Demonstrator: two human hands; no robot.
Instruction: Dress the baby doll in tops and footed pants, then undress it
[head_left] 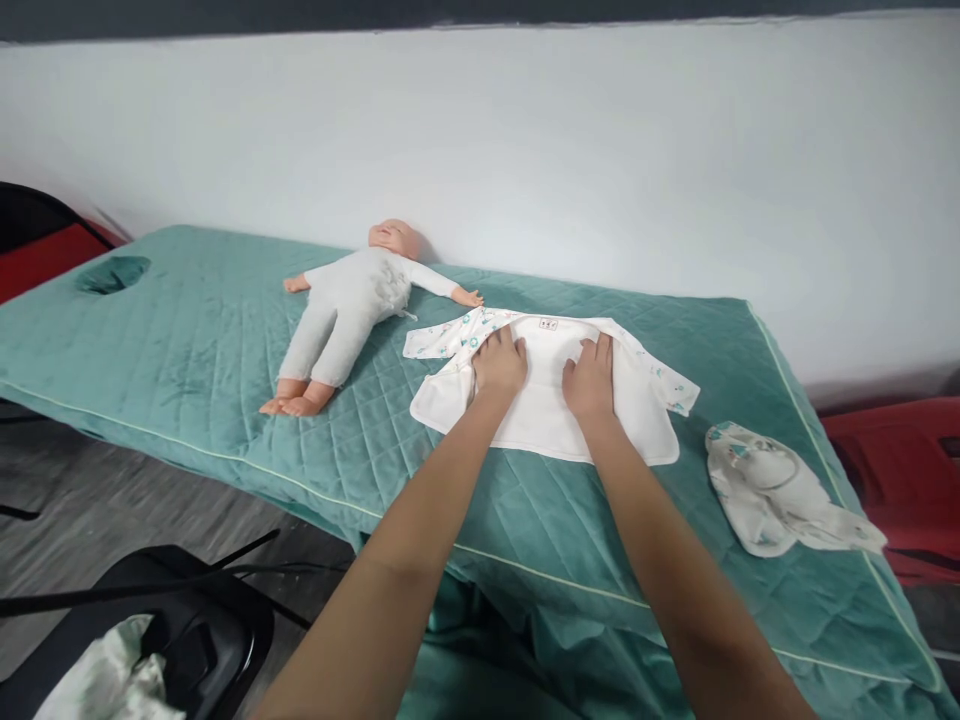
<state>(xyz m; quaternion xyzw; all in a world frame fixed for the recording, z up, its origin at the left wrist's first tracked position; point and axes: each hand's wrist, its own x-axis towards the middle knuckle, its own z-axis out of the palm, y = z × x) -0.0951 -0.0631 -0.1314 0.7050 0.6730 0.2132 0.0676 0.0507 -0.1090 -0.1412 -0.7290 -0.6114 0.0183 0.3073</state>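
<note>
A small white baby shirt (544,400) with printed sleeves lies spread on the green quilted bed, its front opened out and a label showing at the neck. My left hand (501,362) rests flat on the shirt's left side, fingers stretched toward the collar. On the right side of the shirt, my right hand (591,378) lies with its fingers extended near the shoulder. Neither hand grips the cloth visibly. To the left, a baby doll (352,300) in a white body lies on its back, one hand close to the shirt's left sleeve.
The green quilted bed cover (210,370) runs along a white wall (480,150). A crumpled printed cloth (780,490) sits near the bed's right edge. A red chair (892,470) stands at the right, and a black chair (217,620) with cloth on it is at lower left.
</note>
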